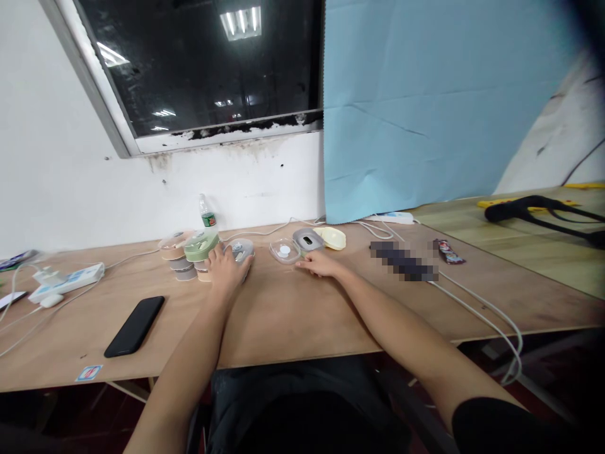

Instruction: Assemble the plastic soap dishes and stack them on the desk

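Note:
My left hand [225,268] has its fingers and thumb around a grey-lidded container [242,248], beside a stack with a green-lidded container [201,243] on top. A pink-lidded container [176,243] tops the neighbouring stack, with grey and peach ones below. My right hand [321,263] is closed, fingertips at the right edge of a clear round lid [278,246] lying on the table; the exact grip is too small to see. Behind it sit a grey container part [302,237] with a dark spot at its middle and a pale yellow one [333,238].
On the wooden table [293,321] lie a black phone [135,326], a power strip [70,280] with cables, a blurred dark object [401,260] and a snack wrapper [449,252]. A small bottle [207,211] stands by the wall. Black straps [539,211] lie far right.

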A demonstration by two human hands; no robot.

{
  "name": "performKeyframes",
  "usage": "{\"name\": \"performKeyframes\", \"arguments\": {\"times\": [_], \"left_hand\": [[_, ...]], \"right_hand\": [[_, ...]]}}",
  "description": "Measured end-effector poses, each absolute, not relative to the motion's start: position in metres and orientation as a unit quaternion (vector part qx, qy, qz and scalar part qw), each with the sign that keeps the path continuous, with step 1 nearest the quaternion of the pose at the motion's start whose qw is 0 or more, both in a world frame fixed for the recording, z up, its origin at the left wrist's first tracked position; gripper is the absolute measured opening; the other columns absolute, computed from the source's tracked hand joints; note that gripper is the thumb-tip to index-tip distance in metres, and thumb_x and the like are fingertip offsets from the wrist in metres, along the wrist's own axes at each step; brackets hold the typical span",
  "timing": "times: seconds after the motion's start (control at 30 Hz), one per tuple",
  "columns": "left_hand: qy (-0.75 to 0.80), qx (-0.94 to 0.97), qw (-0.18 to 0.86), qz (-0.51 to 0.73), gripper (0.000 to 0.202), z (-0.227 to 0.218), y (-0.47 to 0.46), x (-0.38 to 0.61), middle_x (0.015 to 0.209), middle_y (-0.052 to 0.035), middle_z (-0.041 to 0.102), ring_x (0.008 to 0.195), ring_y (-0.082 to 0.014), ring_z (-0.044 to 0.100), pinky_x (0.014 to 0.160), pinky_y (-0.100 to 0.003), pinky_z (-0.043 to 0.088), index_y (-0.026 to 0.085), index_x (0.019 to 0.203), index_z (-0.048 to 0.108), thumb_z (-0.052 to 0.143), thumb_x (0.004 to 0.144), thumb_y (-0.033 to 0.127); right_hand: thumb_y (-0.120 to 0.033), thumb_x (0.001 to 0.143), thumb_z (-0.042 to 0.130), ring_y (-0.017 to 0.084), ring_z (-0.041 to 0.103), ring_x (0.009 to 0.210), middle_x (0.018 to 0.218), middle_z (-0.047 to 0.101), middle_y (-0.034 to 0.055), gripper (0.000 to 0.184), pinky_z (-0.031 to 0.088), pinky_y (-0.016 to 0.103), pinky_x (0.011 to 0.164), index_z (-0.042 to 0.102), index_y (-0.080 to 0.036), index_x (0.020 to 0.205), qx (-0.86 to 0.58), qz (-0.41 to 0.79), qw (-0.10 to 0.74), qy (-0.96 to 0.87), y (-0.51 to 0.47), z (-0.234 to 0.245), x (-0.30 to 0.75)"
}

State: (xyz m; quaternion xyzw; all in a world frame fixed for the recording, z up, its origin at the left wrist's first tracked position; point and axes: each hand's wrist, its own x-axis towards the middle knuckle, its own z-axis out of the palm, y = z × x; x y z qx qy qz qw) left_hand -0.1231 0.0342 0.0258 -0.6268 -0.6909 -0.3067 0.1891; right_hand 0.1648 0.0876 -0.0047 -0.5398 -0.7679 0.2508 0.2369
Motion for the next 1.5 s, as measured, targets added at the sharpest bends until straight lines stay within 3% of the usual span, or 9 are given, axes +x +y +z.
{"name": "performKeyframes", "arguments": {"times": [0.13, 0.23, 0.37, 0.5, 0.83, 1.07, 1.23, 1.37, 1.5], "left_hand": [[-0.678, -0.633, 0.191, -0.321, 0.051, 0.026, 0.035, -0.125, 0.133, -0.0145, 0.049, 0.117, -0.0373, 0.041, 0.094, -0.051, 0.032, 0.019, 0.122, 0.057, 0.053, 0.081, 0.049], [-0.655, -0.658, 0.183, -0.323, 0.04, 0.025, 0.036, -0.127, 0.129, -0.0097, 0.055, 0.115, -0.0333, 0.044, 0.093, -0.048, 0.032, 0.023, 0.12, 0.059, 0.048, 0.086, 0.04], [-0.645, -0.669, 0.175, -0.326, 0.034, 0.024, 0.036, -0.129, 0.122, -0.0071, 0.061, 0.114, -0.0319, 0.045, 0.091, -0.048, 0.032, 0.024, 0.114, 0.064, 0.044, 0.089, 0.036], [-0.659, -0.649, 0.181, -0.335, 0.032, 0.023, 0.036, -0.13, 0.122, -0.0076, 0.06, 0.113, -0.0327, 0.045, 0.09, -0.048, 0.032, 0.025, 0.109, 0.067, 0.046, 0.088, 0.038], [-0.643, -0.651, 0.197, -0.351, 0.034, 0.024, 0.033, -0.125, 0.127, -0.0099, 0.055, 0.116, -0.0329, 0.044, 0.094, -0.049, 0.031, 0.025, 0.112, 0.065, 0.05, 0.086, 0.043], [-0.464, -0.771, 0.203, -0.386, 0.03, 0.012, 0.023, -0.094, 0.13, -0.0097, 0.05, 0.119, -0.0287, 0.043, 0.097, -0.044, 0.032, 0.024, 0.112, 0.062, 0.052, 0.087, 0.038], [-0.409, -0.816, 0.179, -0.367, 0.054, 0.002, 0.022, -0.076, 0.137, -0.014, 0.043, 0.123, -0.0299, 0.04, 0.098, -0.044, 0.034, 0.021, 0.134, 0.043, 0.053, 0.085, 0.043], [-0.427, -0.79, 0.187, -0.399, 0.071, 0.0, 0.024, -0.08, 0.144, -0.0192, 0.03, 0.13, -0.0339, 0.032, 0.101, -0.048, 0.031, 0.018, 0.14, 0.033, 0.058, 0.081, 0.05], [-0.423, -0.795, 0.156, -0.406, 0.064, 0.004, 0.024, -0.087, 0.145, -0.0194, 0.028, 0.131, -0.0335, 0.032, 0.103, -0.047, 0.032, 0.017, 0.132, 0.043, 0.058, 0.081, 0.052]], "right_hand": [[-0.054, 0.082, 0.048, 0.014, 0.05, 0.059, 0.061, 0.057, 0.0015, 0.041, 0.029, 0.023, 0.052, 0.051, -0.019, 0.06, -0.618, 0.056, 0.386, -0.683, 0.098, 0.005, 0.182], [-0.05, 0.086, 0.042, 0.017, 0.054, 0.067, 0.072, 0.064, 0.0051, 0.037, 0.033, 0.025, 0.058, 0.059, -0.018, 0.077, -0.659, 0.008, 0.439, -0.61, 0.108, 0.005, 0.207], [-0.037, 0.081, 0.051, 0.021, 0.058, 0.075, 0.082, 0.067, 0.0076, 0.028, 0.036, 0.027, 0.063, 0.063, -0.018, 0.098, -0.723, 0.029, 0.389, -0.57, 0.123, -0.009, 0.235], [-0.029, 0.075, 0.056, 0.021, 0.06, 0.08, 0.094, 0.068, 0.0081, 0.03, 0.039, 0.026, 0.065, 0.063, -0.02, 0.103, -0.74, 0.065, 0.325, -0.585, 0.132, -0.022, 0.245], [-0.037, 0.071, 0.062, 0.022, 0.06, 0.074, 0.083, 0.068, 0.0084, 0.021, 0.036, 0.027, 0.058, 0.062, -0.019, 0.082, -0.766, 0.046, 0.304, -0.565, 0.129, -0.017, 0.243], [-0.052, 0.075, 0.059, 0.021, 0.057, 0.068, 0.072, 0.064, 0.0044, 0.036, 0.034, 0.028, 0.06, 0.057, -0.02, 0.093, -0.675, -0.08, 0.457, -0.574, 0.112, 0.004, 0.228], [-0.053, 0.085, 0.046, 0.017, 0.054, 0.065, 0.074, 0.061, 0.0028, 0.037, 0.037, 0.026, 0.06, 0.053, -0.019, 0.096, -0.512, -0.029, 0.546, -0.662, 0.085, 0.018, 0.19], [-0.05, 0.089, 0.041, 0.015, 0.051, 0.062, 0.068, 0.057, 0.0011, 0.033, 0.038, 0.026, 0.058, 0.052, -0.02, 0.082, -0.439, 0.087, 0.489, -0.748, 0.069, 0.02, 0.159], [-0.046, 0.084, 0.048, 0.013, 0.048, 0.054, 0.056, 0.053, -0.001, 0.033, 0.033, 0.023, 0.05, 0.049, -0.019, 0.066, -0.45, 0.23, 0.332, -0.796, 0.071, 0.009, 0.147]]}}
